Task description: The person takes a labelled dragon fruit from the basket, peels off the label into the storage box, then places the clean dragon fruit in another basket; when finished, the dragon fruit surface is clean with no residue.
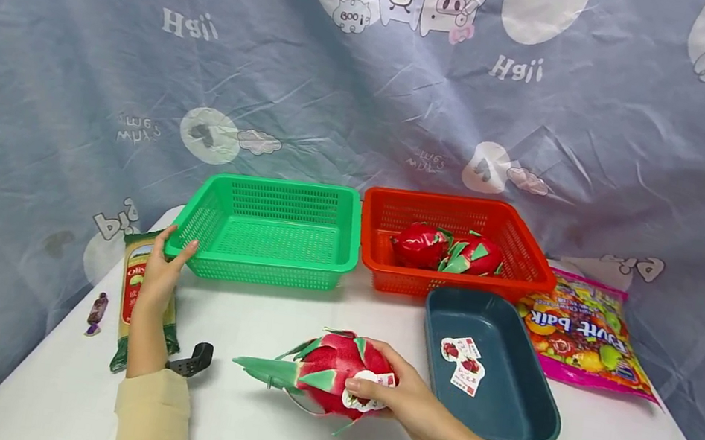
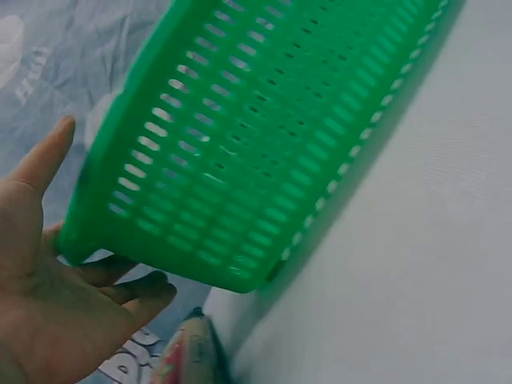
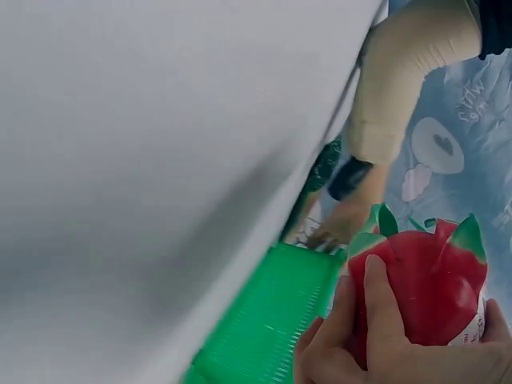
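My right hand (image 1: 411, 401) holds a red dragon fruit (image 1: 338, 368) with long green scales above the white table, pointing its green tip left. Its thumb lies over a white paper label (image 1: 365, 391) against the fruit's side. In the right wrist view, fingers (image 3: 382, 308) wrap the dragon fruit (image 3: 424, 280). My left hand (image 1: 161, 272) is at the front left corner of a green perforated basket (image 1: 263, 275). In the left wrist view, the thumb stands apart from the rim, while the other fingers reach under the corner of the green basket (image 2: 216, 176).
A red basket (image 1: 444, 287) with two dragon fruits (image 1: 420, 244) stands to the right. In front, a dark blue tray (image 1: 503, 403) holds paper labels (image 1: 467, 375). Candy bag (image 1: 587, 332) lies far right; a green package (image 1: 131, 279), black object (image 1: 194, 359) and wrapped candy (image 1: 97, 312) lie left.
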A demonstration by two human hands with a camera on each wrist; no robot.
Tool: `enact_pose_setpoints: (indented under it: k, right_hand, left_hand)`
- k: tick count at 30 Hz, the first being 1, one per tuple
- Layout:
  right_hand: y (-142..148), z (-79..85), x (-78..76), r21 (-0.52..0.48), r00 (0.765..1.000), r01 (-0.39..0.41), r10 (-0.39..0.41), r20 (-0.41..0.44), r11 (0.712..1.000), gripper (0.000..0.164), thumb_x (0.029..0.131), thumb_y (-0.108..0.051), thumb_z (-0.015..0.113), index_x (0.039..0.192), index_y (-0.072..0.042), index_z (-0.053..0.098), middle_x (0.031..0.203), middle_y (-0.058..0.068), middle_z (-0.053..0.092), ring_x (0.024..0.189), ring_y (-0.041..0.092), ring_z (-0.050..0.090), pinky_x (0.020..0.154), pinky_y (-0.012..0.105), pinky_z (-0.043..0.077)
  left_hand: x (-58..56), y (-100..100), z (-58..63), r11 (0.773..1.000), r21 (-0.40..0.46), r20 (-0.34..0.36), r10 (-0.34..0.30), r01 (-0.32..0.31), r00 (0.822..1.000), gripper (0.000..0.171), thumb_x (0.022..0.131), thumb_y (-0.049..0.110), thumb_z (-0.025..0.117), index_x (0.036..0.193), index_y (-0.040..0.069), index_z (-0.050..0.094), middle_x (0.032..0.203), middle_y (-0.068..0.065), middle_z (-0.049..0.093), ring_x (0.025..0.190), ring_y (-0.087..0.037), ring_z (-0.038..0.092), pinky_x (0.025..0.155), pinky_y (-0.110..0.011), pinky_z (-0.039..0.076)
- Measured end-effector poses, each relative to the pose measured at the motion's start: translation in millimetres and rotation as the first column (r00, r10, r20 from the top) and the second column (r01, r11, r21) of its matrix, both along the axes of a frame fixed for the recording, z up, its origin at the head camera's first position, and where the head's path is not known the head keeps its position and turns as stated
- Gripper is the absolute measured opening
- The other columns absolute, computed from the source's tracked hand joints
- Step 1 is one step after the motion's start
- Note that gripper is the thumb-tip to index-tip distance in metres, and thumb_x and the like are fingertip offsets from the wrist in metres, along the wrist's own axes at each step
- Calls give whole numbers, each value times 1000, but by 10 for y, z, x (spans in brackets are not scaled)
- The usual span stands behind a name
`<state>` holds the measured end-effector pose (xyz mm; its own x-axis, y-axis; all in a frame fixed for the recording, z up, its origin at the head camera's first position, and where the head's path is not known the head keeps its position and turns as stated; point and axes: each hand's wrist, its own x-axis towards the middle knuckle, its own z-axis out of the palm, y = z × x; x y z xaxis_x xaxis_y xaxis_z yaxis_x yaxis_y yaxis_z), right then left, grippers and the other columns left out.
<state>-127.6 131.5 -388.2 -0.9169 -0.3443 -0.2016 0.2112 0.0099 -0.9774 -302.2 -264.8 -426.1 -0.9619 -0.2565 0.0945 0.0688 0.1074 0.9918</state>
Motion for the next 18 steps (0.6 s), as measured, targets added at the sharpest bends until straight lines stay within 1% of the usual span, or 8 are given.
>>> enact_pose_setpoints:
  k: [3, 7, 10, 12, 14, 15, 17, 18]
  right_hand:
    - [5, -165, -8, -48, 999, 9, -7, 49, 999, 63, 83, -24, 69, 138, -18, 39, 124, 15, 45, 101, 24, 54, 79, 39, 51]
    - [4, -291, -70, -92, 996, 2, 7, 91, 996, 66, 86, -26, 66, 142, -18, 32, 126, 16, 43, 100, 25, 54, 79, 42, 51]
    - [9, -343, -119, -102, 994, -10, 21, 108, 995, 66, 87, -27, 64, 143, -17, 29, 124, 17, 44, 94, 25, 57, 77, 45, 51]
    - [14, -372, -152, -122, 992, -17, 32, 122, 992, 65, 88, -28, 62, 143, -16, 28, 122, 18, 45, 89, 26, 60, 77, 47, 51]
    - [21, -402, -179, -147, 990, -25, 44, 133, 989, 65, 89, -28, 61, 143, -15, 27, 120, 19, 45, 87, 28, 61, 77, 48, 51]
    - [22, -415, -196, -160, 989, -28, 51, 141, 987, 64, 90, -28, 61, 143, -15, 27, 120, 20, 45, 87, 29, 62, 77, 49, 50]
    - [24, -439, -225, -184, 986, -32, 62, 156, 982, 64, 91, -28, 60, 143, -14, 26, 122, 21, 43, 90, 31, 61, 77, 50, 50]
    - [26, -448, -239, -188, 985, -34, 64, 157, 982, 64, 91, -27, 59, 144, -14, 26, 122, 21, 42, 92, 31, 60, 77, 50, 50]
  left_hand:
    - [103, -27, 146, 998, -49, 14, 38, -37, 999, 79, 87, 45, 58, 149, 24, 12, 151, -14, 12, 137, -30, 12, 108, -48, 17]
    - [307, -38, 448, 977, -156, 12, 150, -146, 989, 76, 87, 48, 55, 148, 26, 15, 151, -10, 16, 138, -28, 11, 108, -49, 18]
    - [443, 61, 704, 976, -123, -72, 170, -177, 983, 65, 88, 43, 56, 144, 29, 26, 148, -6, 28, 136, -23, 22, 107, -43, 23]
    - [493, 201, 850, 989, -70, -200, 116, -133, 973, 56, 89, 33, 59, 140, 26, 36, 141, -9, 40, 130, -22, 34, 105, -36, 29]
    - [515, 393, 956, 998, -67, -355, -14, -11, 935, 50, 90, 18, 61, 136, 18, 44, 133, -14, 47, 123, -25, 44, 101, -33, 34]
    - [519, 498, 981, 992, -109, -422, -110, 70, 900, 48, 90, 11, 60, 135, 14, 45, 130, -17, 49, 120, -28, 46, 100, -32, 36]
    - [525, 712, 973, 938, -247, -504, -339, 243, 794, 50, 87, 0, 61, 134, 6, 44, 128, -20, 50, 117, -32, 48, 99, -34, 37]
    - [536, 818, 940, 888, -331, -503, -453, 319, 736, 53, 86, -1, 62, 135, 5, 43, 129, -19, 50, 117, -32, 48, 99, -35, 37]
